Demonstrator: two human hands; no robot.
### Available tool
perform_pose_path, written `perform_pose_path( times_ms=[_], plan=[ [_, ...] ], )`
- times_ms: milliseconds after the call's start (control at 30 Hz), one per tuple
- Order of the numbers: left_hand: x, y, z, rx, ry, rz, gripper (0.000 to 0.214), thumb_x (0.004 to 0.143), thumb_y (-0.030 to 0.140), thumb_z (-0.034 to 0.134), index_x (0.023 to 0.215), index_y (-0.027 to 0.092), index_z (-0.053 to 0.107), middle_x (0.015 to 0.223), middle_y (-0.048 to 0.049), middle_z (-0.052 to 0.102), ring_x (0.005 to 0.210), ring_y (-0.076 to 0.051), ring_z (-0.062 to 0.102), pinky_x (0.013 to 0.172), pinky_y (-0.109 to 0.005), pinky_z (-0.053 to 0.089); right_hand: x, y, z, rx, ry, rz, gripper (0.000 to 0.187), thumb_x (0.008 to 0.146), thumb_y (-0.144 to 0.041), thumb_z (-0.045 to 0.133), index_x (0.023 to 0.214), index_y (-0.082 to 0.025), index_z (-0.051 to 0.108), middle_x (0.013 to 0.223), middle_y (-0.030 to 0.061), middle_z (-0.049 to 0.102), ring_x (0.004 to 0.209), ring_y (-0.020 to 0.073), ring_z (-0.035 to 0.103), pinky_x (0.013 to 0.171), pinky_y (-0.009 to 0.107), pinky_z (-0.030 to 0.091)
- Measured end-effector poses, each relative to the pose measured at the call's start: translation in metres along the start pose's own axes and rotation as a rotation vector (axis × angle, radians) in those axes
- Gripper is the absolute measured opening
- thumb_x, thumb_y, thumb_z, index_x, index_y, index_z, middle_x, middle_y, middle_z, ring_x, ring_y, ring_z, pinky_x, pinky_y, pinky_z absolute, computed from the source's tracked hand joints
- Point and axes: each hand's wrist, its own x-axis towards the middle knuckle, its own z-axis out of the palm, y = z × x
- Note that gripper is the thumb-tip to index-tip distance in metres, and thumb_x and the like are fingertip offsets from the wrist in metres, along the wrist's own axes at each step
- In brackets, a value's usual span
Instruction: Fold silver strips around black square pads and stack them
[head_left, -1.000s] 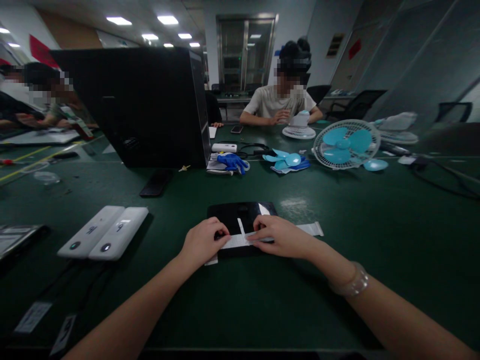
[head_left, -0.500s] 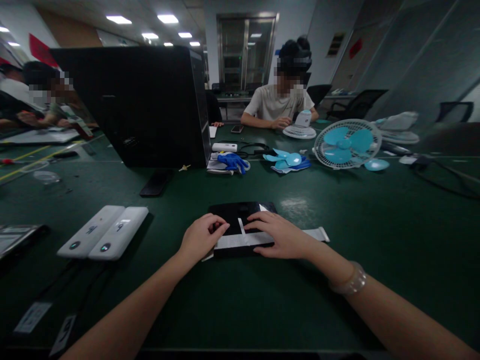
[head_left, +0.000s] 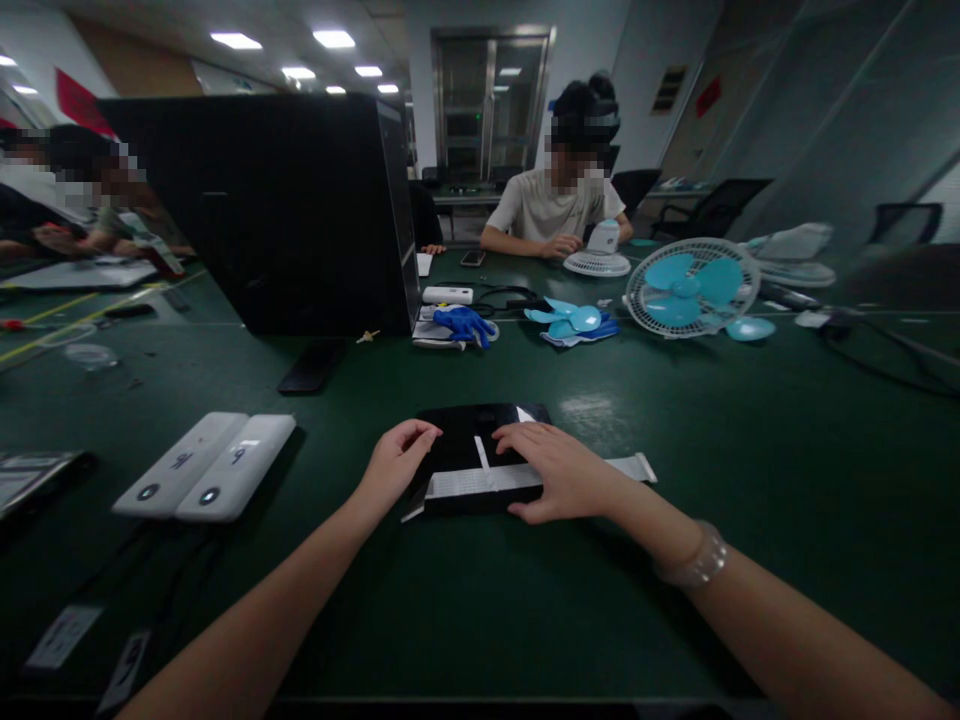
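In the head view a flat black panel lies on the table, a whitish ribbon cable running across its near part. The cable's right end sticks out past the panel. A narrow white strip stands out from the cable toward the far side. My left hand is by the panel's left edge, thumb and fingers pinched together; anything between them is too small to make out. Over the right part of the panel and cable rests my right hand, fingers spread and thumb apart, hiding what is beneath.
Two white power banks with cables lie to the left. A dark phone sits in front of a large black computer case. Gloves, blue fan blades and a fan are farther back. A co-worker sits opposite.
My left hand has shifted left, away from the middle of the panel, with its fingertips drawn together. My right hand has stayed nearly in place over the panel.
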Motion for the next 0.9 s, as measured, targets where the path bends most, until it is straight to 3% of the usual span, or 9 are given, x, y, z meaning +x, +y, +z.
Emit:
perform_pose_path(
  times_ms=[533,700,900],
  plan=[
    [-0.001,0.005,-0.001,0.001,0.021,0.037,0.028,0.084,0.041,0.054,0.093,0.017,0.066,0.093,-0.0049,0.067,0.082,-0.017,0.060,0.069,-0.027,0.045,0.003,0.002,-0.004,-0.185,0.028,0.021,0.056,0.067,-0.054,0.067,0.109,-0.020,0.058,0.128,0.0099,0.052,0.117,0.0291,0.047,0.104,0.047,0.033],
    [-0.001,0.003,-0.002,-0.010,0.000,0.016,0.028,0.085,0.041,0.054,0.094,0.017,0.066,0.091,-0.0047,0.066,0.080,-0.017,0.058,0.066,-0.026,0.043,-0.004,0.032,-0.012,-0.285,0.059,0.163,0.053,0.069,-0.055,0.065,0.108,-0.021,0.057,0.122,0.0098,0.056,0.110,0.0300,0.051,0.096,0.047,0.039],
    [-0.003,0.003,-0.004,0.018,-0.031,0.000,0.030,0.086,0.043,0.052,0.098,0.019,0.066,0.092,-0.0036,0.064,0.079,-0.017,0.057,0.065,-0.026,0.042,-0.023,0.085,-0.031,-0.378,0.045,0.484,0.057,0.069,-0.063,0.058,0.107,-0.020,0.057,0.114,0.0113,0.059,0.106,0.0311,0.053,0.093,0.046,0.040]
  ],
)
